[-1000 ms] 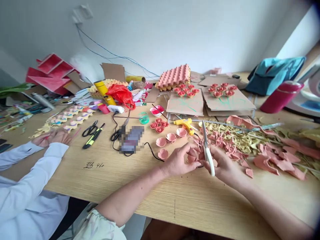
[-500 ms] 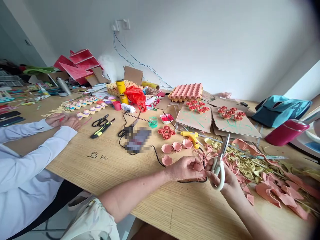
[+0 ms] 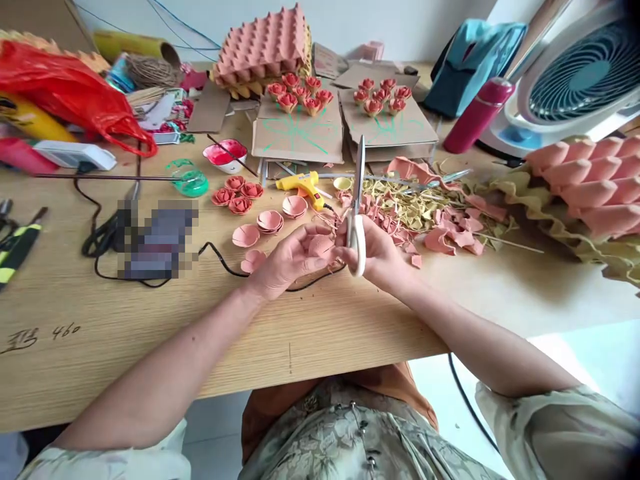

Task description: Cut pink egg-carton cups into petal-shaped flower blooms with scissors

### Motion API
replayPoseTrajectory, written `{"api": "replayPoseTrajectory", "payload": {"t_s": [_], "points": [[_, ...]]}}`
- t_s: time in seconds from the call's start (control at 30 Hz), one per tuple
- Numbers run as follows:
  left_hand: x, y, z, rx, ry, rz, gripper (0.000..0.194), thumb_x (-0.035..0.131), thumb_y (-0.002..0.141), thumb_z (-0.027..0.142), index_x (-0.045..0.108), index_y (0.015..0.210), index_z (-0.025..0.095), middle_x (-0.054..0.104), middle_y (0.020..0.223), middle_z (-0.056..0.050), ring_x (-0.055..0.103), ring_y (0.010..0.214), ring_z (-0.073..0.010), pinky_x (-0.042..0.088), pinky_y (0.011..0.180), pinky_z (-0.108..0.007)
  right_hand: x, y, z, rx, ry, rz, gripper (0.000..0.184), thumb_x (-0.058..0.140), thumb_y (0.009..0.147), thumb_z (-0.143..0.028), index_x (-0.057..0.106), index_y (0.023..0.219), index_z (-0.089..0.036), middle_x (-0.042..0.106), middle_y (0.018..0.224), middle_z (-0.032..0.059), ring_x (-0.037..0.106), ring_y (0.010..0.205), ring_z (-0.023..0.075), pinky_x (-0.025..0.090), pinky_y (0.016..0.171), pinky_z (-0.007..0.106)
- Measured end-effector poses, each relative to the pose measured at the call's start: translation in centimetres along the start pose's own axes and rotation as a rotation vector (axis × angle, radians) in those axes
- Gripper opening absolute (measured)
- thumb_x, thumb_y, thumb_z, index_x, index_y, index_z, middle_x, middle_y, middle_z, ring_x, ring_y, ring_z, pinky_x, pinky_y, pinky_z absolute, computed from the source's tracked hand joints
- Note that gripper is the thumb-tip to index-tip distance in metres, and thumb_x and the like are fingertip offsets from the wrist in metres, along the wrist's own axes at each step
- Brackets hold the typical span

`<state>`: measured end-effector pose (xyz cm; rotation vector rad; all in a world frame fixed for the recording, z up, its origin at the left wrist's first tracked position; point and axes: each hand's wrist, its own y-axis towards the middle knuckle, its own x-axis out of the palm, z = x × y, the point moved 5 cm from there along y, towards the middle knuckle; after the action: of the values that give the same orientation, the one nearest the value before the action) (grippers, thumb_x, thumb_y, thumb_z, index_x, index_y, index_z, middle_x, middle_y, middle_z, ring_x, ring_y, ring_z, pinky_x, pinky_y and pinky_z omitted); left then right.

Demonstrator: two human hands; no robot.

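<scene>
Between the fingers of my left hand is a small pink egg-carton cup. My right hand grips white-handled scissors, blades pointing up and away from me; its fingertips meet the pink cup's right side. Just left of my hands lie several cut pink cups, one partly behind my left hand. Beyond them sits a cluster of red paper flowers. A yellow glue gun rests behind my hands, and pink and yellow carton scraps are heaped to the right.
Flowers stand on two cardboard pieces at the back. A pink egg-tray stack is behind; more trays lie at right near a fan. A red paint bowl and a black cord are on the left.
My view has swung right and down, so the co-worker's hands are out of sight and the fan has appeared. Both hands keep their hold on the cup and scissors.
</scene>
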<state>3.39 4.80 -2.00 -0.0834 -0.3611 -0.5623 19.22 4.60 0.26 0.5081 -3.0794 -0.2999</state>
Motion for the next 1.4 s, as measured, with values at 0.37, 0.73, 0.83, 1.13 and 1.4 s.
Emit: {"api": "replayPoseTrajectory", "payload": {"t_s": [0.37,0.73,0.83,1.13,1.4], "points": [[0.8,-0.3,0.4,0.113,0.032,0.191,0.047,0.085,0.074,0.025,0.060,0.114,0.024,0.063,0.106,-0.001,0.063,0.101,-0.0163,0.053,0.092,-0.030,0.8,-0.2,-0.9,-0.096,-0.069,0.064,0.042,0.079,0.081,-0.053,0.051,0.091,-0.024,0.056,0.084,-0.0005,0.052,0.074,0.0153,0.047,0.067,0.031],[-0.7,-0.4,2.3,0.215,-0.032,0.367,0.043,0.083,0.069,0.023,0.061,0.107,0.026,0.047,0.079,0.006,0.049,0.074,-0.0094,0.047,0.074,-0.024,-0.1,-0.4,-1.5,-0.135,-0.376,0.008,0.037,0.068,0.088,-0.054,0.053,0.086,-0.021,0.056,0.081,0.0010,0.050,0.076,0.0175,0.042,0.070,0.031],[-1.4,-0.4,2.7,0.248,-0.055,0.406,0.045,0.084,0.066,0.022,0.062,0.105,0.027,0.052,0.087,0.004,0.047,0.074,-0.0086,0.045,0.069,-0.022,-0.3,-0.3,-1.3,-0.127,-0.505,-0.064,0.033,0.065,0.091,-0.049,0.053,0.079,-0.020,0.053,0.073,-0.0008,0.044,0.067,0.0148,0.034,0.062,0.029],[-1.3,-0.5,3.2,0.302,-0.067,0.379,0.041,0.084,0.068,0.024,0.061,0.102,0.027,0.043,0.071,0.007,0.047,0.070,-0.0087,0.046,0.069,-0.023,0.4,-0.3,-1.5,-0.274,-0.857,-0.191,0.032,0.057,0.095,-0.047,0.046,0.079,-0.021,0.056,0.076,0.0009,0.050,0.070,0.0167,0.037,0.076,0.034],[-1.0,-0.5,3.2,0.337,0.025,0.342,0.039,0.085,0.072,0.026,0.061,0.102,0.027,0.057,0.080,0.006,0.060,0.086,-0.0118,0.050,0.086,-0.028,0.6,-0.4,-1.7,-0.312,-0.913,-0.198,0.025,0.055,0.095,-0.042,0.047,0.083,-0.022,0.059,0.080,0.0032,0.054,0.072,0.0195,0.038,0.078,0.036]]}}
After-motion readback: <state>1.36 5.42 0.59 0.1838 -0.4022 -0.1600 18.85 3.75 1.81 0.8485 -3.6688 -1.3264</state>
